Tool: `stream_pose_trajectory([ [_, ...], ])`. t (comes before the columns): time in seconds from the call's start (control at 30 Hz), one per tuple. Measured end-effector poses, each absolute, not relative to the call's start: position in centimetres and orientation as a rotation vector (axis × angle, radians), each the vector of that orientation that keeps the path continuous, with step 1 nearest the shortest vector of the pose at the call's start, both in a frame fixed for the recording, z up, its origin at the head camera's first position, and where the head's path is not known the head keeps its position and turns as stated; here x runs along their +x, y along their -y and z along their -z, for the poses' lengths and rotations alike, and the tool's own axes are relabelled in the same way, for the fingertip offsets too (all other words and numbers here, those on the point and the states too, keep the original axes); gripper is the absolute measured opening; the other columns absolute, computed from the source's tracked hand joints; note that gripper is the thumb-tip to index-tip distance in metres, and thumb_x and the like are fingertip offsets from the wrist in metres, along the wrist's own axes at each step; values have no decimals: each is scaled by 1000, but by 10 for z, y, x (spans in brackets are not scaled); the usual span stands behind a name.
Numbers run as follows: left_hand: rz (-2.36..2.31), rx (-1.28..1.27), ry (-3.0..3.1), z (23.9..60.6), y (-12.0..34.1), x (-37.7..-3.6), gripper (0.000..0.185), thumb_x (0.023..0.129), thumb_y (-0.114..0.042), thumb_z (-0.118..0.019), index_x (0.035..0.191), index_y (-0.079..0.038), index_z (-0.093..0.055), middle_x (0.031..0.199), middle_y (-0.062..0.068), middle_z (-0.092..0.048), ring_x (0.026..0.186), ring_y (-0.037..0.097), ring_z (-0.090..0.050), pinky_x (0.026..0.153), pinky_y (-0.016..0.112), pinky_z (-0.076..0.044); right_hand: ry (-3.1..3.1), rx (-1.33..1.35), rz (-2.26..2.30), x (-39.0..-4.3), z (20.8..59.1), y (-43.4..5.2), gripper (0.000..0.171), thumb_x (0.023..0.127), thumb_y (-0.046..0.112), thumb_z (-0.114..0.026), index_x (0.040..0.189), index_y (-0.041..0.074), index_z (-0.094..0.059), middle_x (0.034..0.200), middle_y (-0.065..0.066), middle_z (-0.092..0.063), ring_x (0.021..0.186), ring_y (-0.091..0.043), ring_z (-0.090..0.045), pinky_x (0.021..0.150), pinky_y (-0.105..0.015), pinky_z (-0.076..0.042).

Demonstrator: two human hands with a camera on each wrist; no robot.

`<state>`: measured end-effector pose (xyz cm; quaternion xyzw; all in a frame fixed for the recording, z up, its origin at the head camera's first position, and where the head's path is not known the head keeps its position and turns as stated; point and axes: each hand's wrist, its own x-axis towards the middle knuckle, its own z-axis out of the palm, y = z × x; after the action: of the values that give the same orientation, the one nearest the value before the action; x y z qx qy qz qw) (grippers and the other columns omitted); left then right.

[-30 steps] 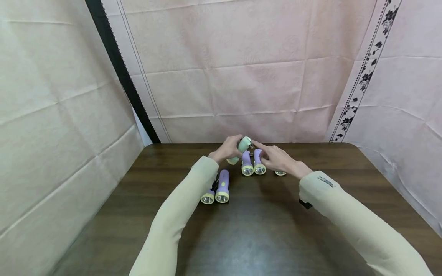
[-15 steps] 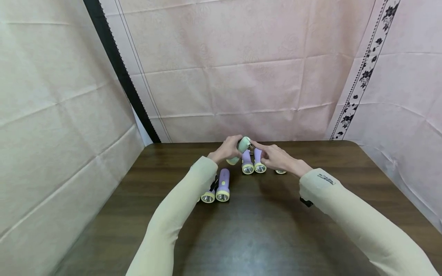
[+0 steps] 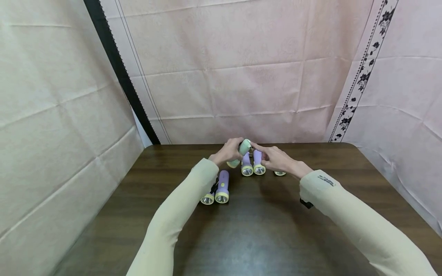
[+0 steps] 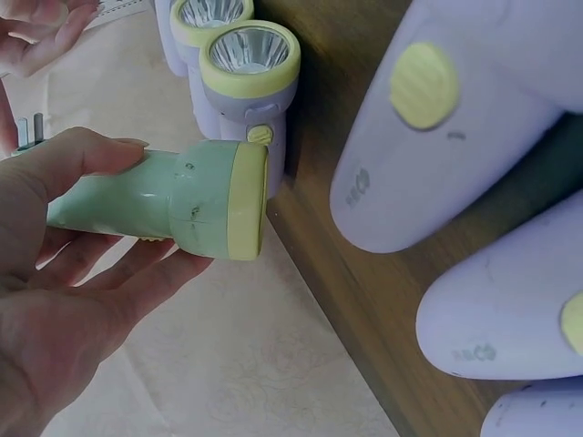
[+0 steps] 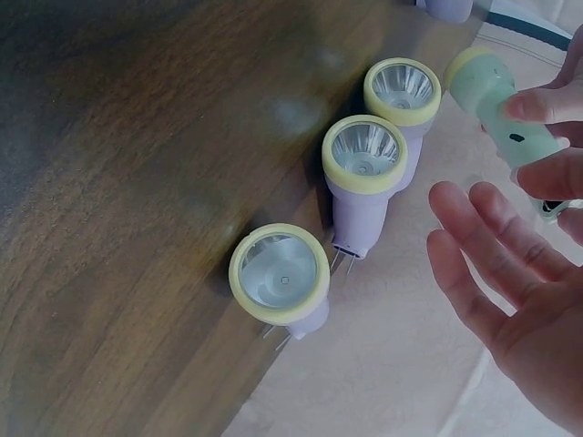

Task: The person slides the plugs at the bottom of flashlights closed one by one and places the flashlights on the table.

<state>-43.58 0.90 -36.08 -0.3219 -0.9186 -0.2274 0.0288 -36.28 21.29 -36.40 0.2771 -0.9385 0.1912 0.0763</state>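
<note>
Since prev. frame, right hand (image 3: pixel 277 161) has closed in slightly toward the green flashlight (image 4: pixel 173 202). Left hand (image 4: pixel 64 300) grips its barrel above table (image 3: pixel 262 230); right fingers relaxed, holding nothing. Light, rigid, smooth plastic; best held mid-barrel.

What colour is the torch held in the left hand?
Pale green with a yellow rim, clearest in the left wrist view: torch, left hand.

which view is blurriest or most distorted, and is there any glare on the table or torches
Head view: wide-angle bend in the wall edges, pale sheen on the table. Left wrist: the purple flashlights loom soft and oversized, while the green flashlight in the left hand is sharp. Right wrist: reflectors glint; the open right hand is slightly soft.
</note>
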Motion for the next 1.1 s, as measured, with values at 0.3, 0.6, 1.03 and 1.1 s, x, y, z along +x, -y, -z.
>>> stream_pose_trajectory([
  [0.3, 716, -967, 2870, 364, -8, -434, 53, 75, -2, -74, 125, -6, -55, 109, 11, -64, 93, 23, -59, 81, 35, -50, 2841, 807, -583, -363, 367, -211, 77, 82, 5, -55, 153, 20, -28, 64, 2, -54, 51, -9, -39, 50, -25, -34],
  [0.6, 712, -986, 2882, 362, -12, -430, 51, 74, -2, -74, 122, -7, -57, 105, 9, -64, 89, 21, -58, 77, 31, -49, 2834, 787, -580, -363, 368, -212, 78, 80, 5, -54, 152, 20, -29, 56, 6, -41, 49, -8, -30, 47, -24, -26],
  [1.03, 650, -937, 2954, 352, -13, -422, 55, 78, -7, -74, 127, -9, -49, 107, 9, -62, 91, 22, -58, 76, 32, -49, 2849, 774, -565, -365, 362, -211, 78, 82, 7, -55, 153, 20, -26, 66, 2, -56, 53, -9, -42, 49, -26, -34],
  [1.1, 642, -883, 2994, 345, -14, -417, 61, 78, -10, -76, 130, -11, -44, 105, 9, -61, 88, 22, -59, 72, 32, -50, 2855, 772, -552, -365, 363, -212, 80, 83, 7, -56, 154, 20, -22, 69, 1, -59, 55, -9, -45, 50, -26, -37],
])
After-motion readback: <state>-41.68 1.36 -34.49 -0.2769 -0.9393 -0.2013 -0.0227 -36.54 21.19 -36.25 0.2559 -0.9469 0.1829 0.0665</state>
